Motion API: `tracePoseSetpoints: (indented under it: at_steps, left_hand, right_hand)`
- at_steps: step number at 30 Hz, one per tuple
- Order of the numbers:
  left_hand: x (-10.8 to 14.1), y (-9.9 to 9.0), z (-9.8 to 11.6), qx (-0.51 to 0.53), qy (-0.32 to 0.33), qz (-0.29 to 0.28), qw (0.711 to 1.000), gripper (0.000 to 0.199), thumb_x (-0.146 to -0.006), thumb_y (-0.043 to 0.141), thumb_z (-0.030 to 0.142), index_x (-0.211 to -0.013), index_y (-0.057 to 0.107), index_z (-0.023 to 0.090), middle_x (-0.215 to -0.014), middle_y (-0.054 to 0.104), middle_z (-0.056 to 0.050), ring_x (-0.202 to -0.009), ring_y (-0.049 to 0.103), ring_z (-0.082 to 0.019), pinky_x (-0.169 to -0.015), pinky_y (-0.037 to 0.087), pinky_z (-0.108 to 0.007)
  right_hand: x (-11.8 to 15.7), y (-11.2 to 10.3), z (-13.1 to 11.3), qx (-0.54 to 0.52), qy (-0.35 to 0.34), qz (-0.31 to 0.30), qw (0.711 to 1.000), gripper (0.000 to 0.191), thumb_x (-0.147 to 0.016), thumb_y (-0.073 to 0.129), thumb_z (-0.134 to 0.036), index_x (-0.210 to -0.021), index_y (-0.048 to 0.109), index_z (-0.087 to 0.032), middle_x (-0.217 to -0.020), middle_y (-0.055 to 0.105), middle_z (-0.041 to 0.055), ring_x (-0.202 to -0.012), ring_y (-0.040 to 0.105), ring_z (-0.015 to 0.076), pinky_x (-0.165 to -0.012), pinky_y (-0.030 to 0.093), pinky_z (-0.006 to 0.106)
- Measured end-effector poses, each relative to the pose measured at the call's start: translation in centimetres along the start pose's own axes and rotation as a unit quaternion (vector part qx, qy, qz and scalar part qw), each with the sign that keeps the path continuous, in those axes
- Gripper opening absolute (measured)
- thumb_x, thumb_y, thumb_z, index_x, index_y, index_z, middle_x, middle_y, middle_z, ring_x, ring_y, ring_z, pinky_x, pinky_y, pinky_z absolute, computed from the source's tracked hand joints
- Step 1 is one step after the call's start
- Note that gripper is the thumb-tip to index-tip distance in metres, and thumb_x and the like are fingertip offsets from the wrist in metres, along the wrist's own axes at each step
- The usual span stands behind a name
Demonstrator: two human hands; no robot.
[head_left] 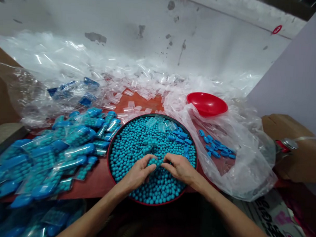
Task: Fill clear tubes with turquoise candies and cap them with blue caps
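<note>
A round basin with a red rim [109, 165] is full of small blue balls [154, 193]. Over its middle, my left hand [142, 168] is closed round a small clear container [153, 162] with blue balls in it. My right hand [178, 166] is at the container's right side, its thumb and fingertips pinched together; what lies between them is too small to make out. Several blue caps [180, 135] and a few clear pieces [163, 125] rest on the balls in the basin.
Filled clear packs with blue caps [78, 148] are heaped at the left. Clear empty containers [129, 92] spread behind the basin. At the right are a red bowl [207, 104], a plastic bag [252, 178], loose blue caps [216, 147] and a cardboard box [291, 127].
</note>
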State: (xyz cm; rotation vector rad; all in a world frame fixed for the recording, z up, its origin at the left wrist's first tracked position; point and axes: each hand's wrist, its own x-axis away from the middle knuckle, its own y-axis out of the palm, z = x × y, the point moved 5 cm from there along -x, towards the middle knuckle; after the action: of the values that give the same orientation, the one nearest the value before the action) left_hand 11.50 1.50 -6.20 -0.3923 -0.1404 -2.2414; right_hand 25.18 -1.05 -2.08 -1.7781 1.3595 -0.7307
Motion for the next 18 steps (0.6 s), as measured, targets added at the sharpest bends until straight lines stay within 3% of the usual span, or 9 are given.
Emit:
tracePoseSetpoints:
  at_steps: [2, 4, 7, 11, 14, 16, 18]
  left_hand:
    - [0.0, -0.2, -0.1, 0.003, -0.011, 0.027, 1.0, 0.034, -0.074, 0.05, 0.037, -0.101, 0.045, 0.017, -0.059, 0.044, 0.007, -0.04, 0.042, -0.005, -0.036, 0.028, -0.015]
    - [0.1, -0.4, -0.2, 0.022, -0.023, 0.043, 0.999, 0.032, -0.073, 0.05, 0.038, -0.096, 0.047, 0.016, -0.065, 0.049, 0.004, -0.046, 0.048, -0.007, -0.039, 0.031, -0.016]
    - [0.3, -0.5, -0.1, 0.078, -0.032, 0.042, 0.996, 0.03, -0.073, 0.051, 0.039, -0.09, 0.049, 0.014, -0.07, 0.055, 0.0, -0.056, 0.054, -0.009, -0.046, 0.034, -0.017]
    - [0.7, -0.5, 0.2, 0.131, -0.04, 0.013, 0.991, 0.031, -0.072, 0.054, 0.038, -0.09, 0.048, 0.014, -0.072, 0.06, -0.003, -0.064, 0.058, -0.013, -0.051, 0.035, -0.019]
    - [0.9, -0.3, 0.2, 0.148, -0.045, -0.008, 0.988, 0.03, -0.07, 0.056, 0.036, -0.087, 0.046, 0.015, -0.075, 0.062, -0.005, -0.063, 0.059, -0.014, -0.052, 0.036, -0.021]
    - [0.8, -0.2, 0.0, 0.148, -0.041, -0.005, 0.988, 0.029, -0.07, 0.056, 0.035, -0.087, 0.044, 0.015, -0.075, 0.062, -0.004, -0.062, 0.058, -0.013, -0.052, 0.037, -0.021]
    - [0.7, -0.1, 0.0, 0.144, -0.022, 0.001, 0.989, 0.03, -0.071, 0.055, 0.034, -0.091, 0.043, 0.015, -0.073, 0.059, -0.002, -0.06, 0.056, -0.012, -0.051, 0.038, -0.021]
  right_hand:
    - [0.6, -1.8, 1.3, 0.122, 0.077, 0.018, 0.989, 0.017, -0.083, 0.044, -0.032, -0.085, 0.054, -0.019, -0.083, 0.061, 0.0039, -0.075, 0.058, 0.0157, -0.064, 0.04, 0.024]
    - [0.9, -3.4, 2.8, 0.233, 0.183, 0.038, 0.954, 0.022, -0.083, 0.042, -0.035, -0.09, 0.053, -0.017, -0.085, 0.062, 0.0089, -0.076, 0.06, 0.0204, -0.062, 0.041, 0.028]
    - [0.7, -3.4, 4.3, 0.317, 0.265, 0.01, 0.91, 0.025, -0.082, 0.044, -0.034, -0.093, 0.051, -0.013, -0.081, 0.063, 0.0138, -0.073, 0.062, 0.0249, -0.058, 0.043, 0.031]
    - [-0.3, -1.4, 4.1, 0.338, 0.21, -0.008, 0.918, 0.021, -0.082, 0.044, -0.025, -0.098, 0.051, -0.014, -0.086, 0.062, 0.0152, -0.079, 0.06, 0.0249, -0.061, 0.044, 0.031]
    - [-0.4, -1.2, 4.0, 0.302, 0.201, -0.002, 0.932, 0.022, -0.08, 0.043, -0.021, -0.098, 0.054, -0.014, -0.081, 0.063, 0.0135, -0.077, 0.06, 0.0238, -0.065, 0.043, 0.033]
    - [-0.5, -1.5, 3.6, 0.213, 0.197, 0.024, 0.957, 0.027, -0.081, 0.041, -0.022, -0.104, 0.053, -0.014, -0.078, 0.063, 0.01, -0.072, 0.06, 0.0209, -0.065, 0.044, 0.031]
    - [-0.7, -1.3, 2.4, 0.052, 0.149, 0.043, 0.986, 0.032, -0.082, 0.039, -0.025, -0.11, 0.051, -0.017, -0.077, 0.063, 0.0048, -0.067, 0.059, 0.0165, -0.063, 0.045, 0.028]
